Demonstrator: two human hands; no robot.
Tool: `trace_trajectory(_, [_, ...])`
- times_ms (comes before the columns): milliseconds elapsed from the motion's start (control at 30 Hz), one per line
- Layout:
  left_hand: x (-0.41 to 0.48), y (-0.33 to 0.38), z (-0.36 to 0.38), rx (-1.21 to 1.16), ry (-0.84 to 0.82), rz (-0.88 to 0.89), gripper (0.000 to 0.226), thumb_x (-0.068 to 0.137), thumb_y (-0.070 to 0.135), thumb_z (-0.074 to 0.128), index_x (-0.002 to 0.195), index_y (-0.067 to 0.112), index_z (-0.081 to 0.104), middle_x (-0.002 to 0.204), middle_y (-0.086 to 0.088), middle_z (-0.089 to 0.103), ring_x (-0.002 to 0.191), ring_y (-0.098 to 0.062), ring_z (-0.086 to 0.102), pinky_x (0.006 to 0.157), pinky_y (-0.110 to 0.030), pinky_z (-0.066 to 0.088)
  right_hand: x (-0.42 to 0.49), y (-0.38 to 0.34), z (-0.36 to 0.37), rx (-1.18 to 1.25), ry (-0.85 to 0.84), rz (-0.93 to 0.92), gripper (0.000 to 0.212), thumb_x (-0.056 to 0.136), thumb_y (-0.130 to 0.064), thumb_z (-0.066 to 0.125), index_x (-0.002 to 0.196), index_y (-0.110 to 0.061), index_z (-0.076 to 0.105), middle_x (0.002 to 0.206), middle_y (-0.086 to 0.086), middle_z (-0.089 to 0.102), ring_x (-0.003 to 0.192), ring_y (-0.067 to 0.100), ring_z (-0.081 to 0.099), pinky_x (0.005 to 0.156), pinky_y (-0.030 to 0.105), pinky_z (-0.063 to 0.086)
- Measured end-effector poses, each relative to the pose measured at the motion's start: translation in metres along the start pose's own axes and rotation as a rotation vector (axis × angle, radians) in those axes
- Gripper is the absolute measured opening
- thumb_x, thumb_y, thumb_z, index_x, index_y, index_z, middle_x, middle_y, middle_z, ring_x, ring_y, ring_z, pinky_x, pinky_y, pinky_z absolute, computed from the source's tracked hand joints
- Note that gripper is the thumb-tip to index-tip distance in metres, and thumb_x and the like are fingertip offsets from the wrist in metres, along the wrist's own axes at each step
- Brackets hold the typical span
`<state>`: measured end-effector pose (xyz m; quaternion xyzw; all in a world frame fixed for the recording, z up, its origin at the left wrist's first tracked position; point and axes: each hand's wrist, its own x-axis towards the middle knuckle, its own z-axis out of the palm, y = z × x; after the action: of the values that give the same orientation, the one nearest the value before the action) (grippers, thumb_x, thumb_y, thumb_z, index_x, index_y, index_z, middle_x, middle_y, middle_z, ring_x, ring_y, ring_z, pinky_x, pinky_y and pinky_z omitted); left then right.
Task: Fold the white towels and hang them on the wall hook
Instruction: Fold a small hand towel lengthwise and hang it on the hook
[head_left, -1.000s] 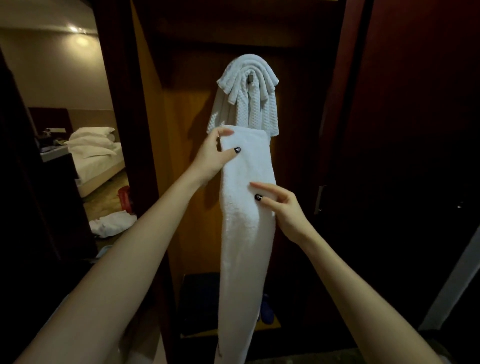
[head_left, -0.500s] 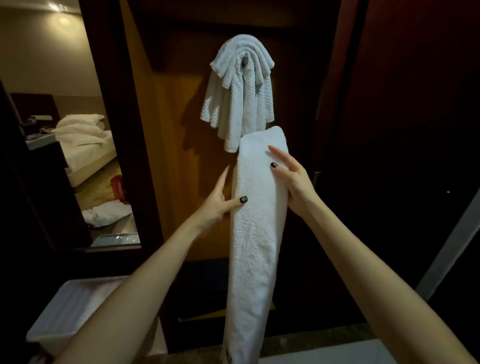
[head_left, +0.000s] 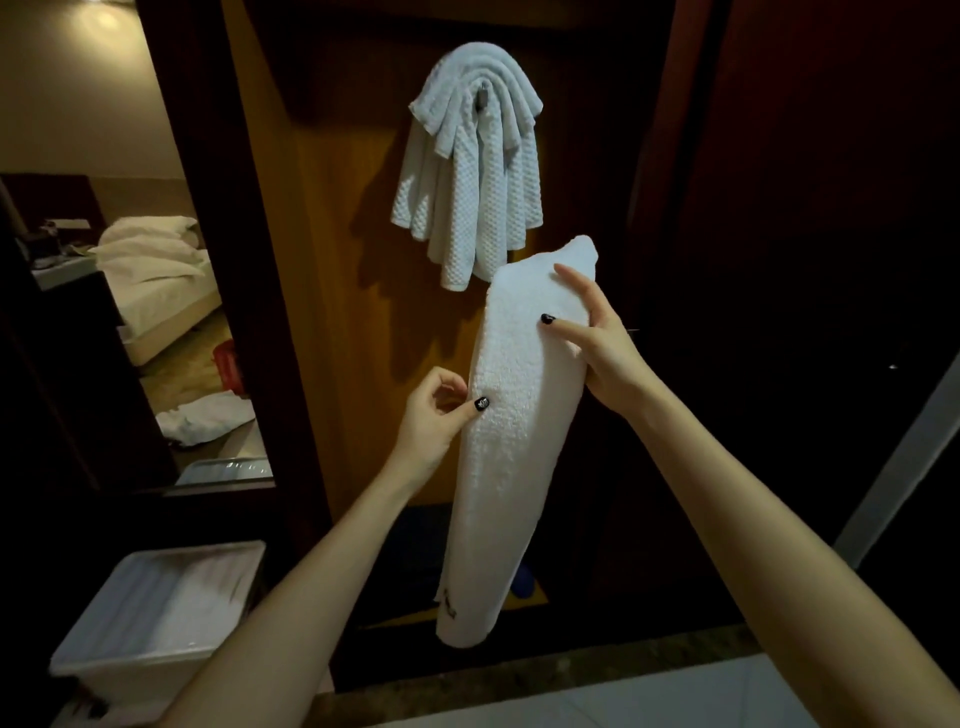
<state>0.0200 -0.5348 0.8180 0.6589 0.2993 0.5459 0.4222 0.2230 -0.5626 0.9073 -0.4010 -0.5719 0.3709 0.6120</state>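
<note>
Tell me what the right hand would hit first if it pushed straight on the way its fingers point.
The right hand grips the folded white towel, fingers aimed up and left. Going straight on, it would likely meet the lower ends of the hanging waffle-weave towels first, though depth is unclear.

White terry towel (head_left: 511, 441), white waffle-weave towels (head_left: 470, 192), black nails

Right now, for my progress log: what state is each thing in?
Plush towel: folded into a narrow strip, held up, not hung.
Waffle-weave bundle: hanging from the wall hook.
Left hand: pinches the strip's left edge.
Right hand: grips the strip near its top.
White bin: lidless.
</note>
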Motion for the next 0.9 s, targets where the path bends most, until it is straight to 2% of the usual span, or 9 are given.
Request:
trace_trajectory(67, [0.003,-0.001,0.002,-0.023,-0.010,-0.028,0.020,0.080,0.006,0.072,0.081,0.016,0.055,0.084,0.002,0.057,0.080,-0.002,0.056,0.075,-0.018,0.048,0.001,-0.005,-0.003,-0.130,-0.063,-0.012,0.050,0.087,-0.005,0.066,0.122,-0.040,0.058,0.132,-0.005,0.050,0.113,0.011,0.057,0.090,0.027,0.054])
trace_trajectory(167, [0.004,-0.005,0.004,-0.111,0.003,-0.111,0.013,0.082,0.009,0.071,0.087,0.014,0.059,0.088,-0.003,0.061,0.084,-0.013,0.058,0.076,-0.026,0.050,-0.001,-0.007,-0.005,-0.215,-0.066,-0.011,0.033,0.089,0.000,0.061,0.101,-0.028,0.072,0.111,-0.006,0.065,0.093,0.002,0.063,0.076,0.018,0.053])
trace_trajectory(267, [0.000,-0.006,0.005,-0.197,-0.072,-0.186,0.008,0.085,0.012,0.067,0.090,0.014,0.061,0.085,0.002,0.068,0.078,-0.009,0.065,0.062,-0.017,0.050,-0.005,-0.002,-0.006,-0.153,-0.021,0.063,0.028,0.090,-0.003,0.059,0.097,-0.027,0.072,0.104,-0.010,0.068,0.088,0.005,0.065,0.068,0.020,0.054])
trace_trajectory(467, [-0.009,-0.004,0.010,-0.225,-0.169,-0.212,0.019,0.075,0.027,0.073,0.064,0.027,0.057,0.066,0.009,0.064,0.057,0.001,0.058,0.048,-0.009,0.041,-0.009,0.008,-0.012,-0.052,0.007,0.088,0.030,0.089,-0.002,0.059,0.098,-0.027,0.073,0.109,-0.001,0.066,0.086,0.013,0.066,0.067,0.025,0.055])
trace_trajectory(533, [-0.010,0.000,0.012,-0.201,-0.245,-0.215,0.017,0.076,0.030,0.072,0.064,0.027,0.061,0.065,0.009,0.065,0.052,0.004,0.056,0.046,-0.006,0.038,-0.009,0.007,-0.014,-0.010,0.000,0.088,0.032,0.088,0.000,0.058,0.096,-0.027,0.073,0.110,-0.002,0.066,0.084,0.011,0.068,0.066,0.025,0.055])
trace_trajectory(633, [-0.009,0.003,0.016,-0.182,-0.281,-0.225,0.013,0.077,0.026,0.072,0.066,0.020,0.067,0.065,0.008,0.068,0.057,0.003,0.059,0.051,-0.006,0.041,-0.010,0.002,-0.017,0.015,0.000,0.091,0.034,0.087,0.001,0.058,0.096,-0.028,0.073,0.109,-0.004,0.066,0.083,0.009,0.068,0.066,0.024,0.055])
trace_trajectory(767, [-0.007,0.004,0.018,-0.064,-0.184,-0.136,0.022,0.073,0.026,0.075,0.057,0.021,0.061,0.061,0.007,0.061,0.064,-0.004,0.055,0.067,-0.015,0.044,-0.013,-0.002,-0.018,-0.003,0.013,0.085,0.031,0.088,-0.001,0.058,0.101,-0.025,0.071,0.110,0.001,0.066,0.088,0.014,0.067,0.070,0.027,0.055])
trace_trajectory(833, [-0.006,0.005,0.018,-0.049,-0.170,-0.104,0.021,0.074,0.022,0.076,0.063,0.021,0.059,0.066,0.006,0.060,0.067,-0.009,0.055,0.068,-0.022,0.046,-0.014,-0.003,-0.018,-0.004,0.032,0.093,0.029,0.088,-0.002,0.058,0.102,-0.025,0.070,0.108,0.001,0.066,0.088,0.014,0.066,0.069,0.027,0.056])
trace_trajectory(900, [-0.004,0.007,0.017,-0.078,-0.182,-0.079,0.024,0.078,0.014,0.075,0.072,0.027,0.056,0.070,0.009,0.058,0.069,-0.008,0.055,0.065,-0.021,0.048,-0.013,-0.004,-0.019,-0.002,0.052,0.096,0.028,0.089,-0.003,0.058,0.103,-0.025,0.070,0.109,0.002,0.065,0.086,0.013,0.066,0.067,0.026,0.055])
